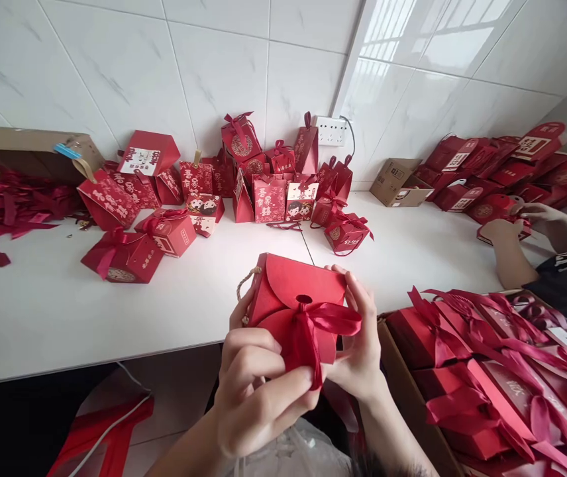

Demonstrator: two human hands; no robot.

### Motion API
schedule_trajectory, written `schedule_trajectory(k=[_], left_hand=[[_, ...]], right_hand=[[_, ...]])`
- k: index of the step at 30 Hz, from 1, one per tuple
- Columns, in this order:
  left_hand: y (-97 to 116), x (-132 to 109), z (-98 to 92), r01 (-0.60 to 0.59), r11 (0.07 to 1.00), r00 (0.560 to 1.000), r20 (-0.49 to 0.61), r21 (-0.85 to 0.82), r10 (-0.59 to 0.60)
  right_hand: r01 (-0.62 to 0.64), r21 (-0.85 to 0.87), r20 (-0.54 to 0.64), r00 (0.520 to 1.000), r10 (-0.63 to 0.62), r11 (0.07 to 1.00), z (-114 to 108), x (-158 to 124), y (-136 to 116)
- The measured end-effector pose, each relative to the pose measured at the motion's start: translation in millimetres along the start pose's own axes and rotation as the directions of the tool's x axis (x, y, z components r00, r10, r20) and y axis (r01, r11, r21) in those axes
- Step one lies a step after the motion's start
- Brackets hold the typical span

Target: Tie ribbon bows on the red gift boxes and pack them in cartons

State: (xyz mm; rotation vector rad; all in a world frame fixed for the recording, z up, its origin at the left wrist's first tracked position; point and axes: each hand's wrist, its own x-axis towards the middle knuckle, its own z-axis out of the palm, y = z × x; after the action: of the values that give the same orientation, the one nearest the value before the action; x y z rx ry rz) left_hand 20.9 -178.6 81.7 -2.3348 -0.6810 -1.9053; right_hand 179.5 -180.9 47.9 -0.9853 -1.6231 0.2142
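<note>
A red gift box point(303, 281) with overlapping rounded flaps is held tilted above the table's front edge. A dark red satin ribbon point(333, 319) is looped over its front, below a small round hole. My right hand point(363, 344) grips the box along its right side. My left hand point(258, 384) is closed at the lower front, its fingertips on a hanging ribbon tail. One of its fingers also touches the box's left side. A twisted beige cord point(247, 281) sticks out at the box's upper left. The box's underside is hidden.
Finished red boxes point(268, 199) stand along the tiled wall. Loose ribbons point(15, 199) lie by a cardboard box point(30, 142) at left. A carton of ribboned boxes point(482, 371) is close on my right. Beyond it, a co-worker's hands point(522, 225) handle another red box.
</note>
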Motion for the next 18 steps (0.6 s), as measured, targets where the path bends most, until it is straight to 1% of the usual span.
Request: schedule_trajectory(k=[5,13,18], left_hand=[[4.4,-0.3,3.5,-0.006,1.000,1.000,-0.001,-0.023,0.006],[8.0,-0.3,6.2,-0.030,0.998,0.999,0.012,-0.052,0.031],[9.0,1.0,8.6,-0.034,0.996,0.999,-0.007,-0.080,0.033]], right_hand=[[0.035,0.012,-0.029,0.999,-0.034,0.999,-4.7,-0.7,-1.4],[0.068,-0.047,-0.054,0.996,-0.071,0.997,-11.7,-2.3,-2.1],[0.089,-0.061,-0.075,0.993,-0.094,0.994,-15.4,-3.0,-5.7]])
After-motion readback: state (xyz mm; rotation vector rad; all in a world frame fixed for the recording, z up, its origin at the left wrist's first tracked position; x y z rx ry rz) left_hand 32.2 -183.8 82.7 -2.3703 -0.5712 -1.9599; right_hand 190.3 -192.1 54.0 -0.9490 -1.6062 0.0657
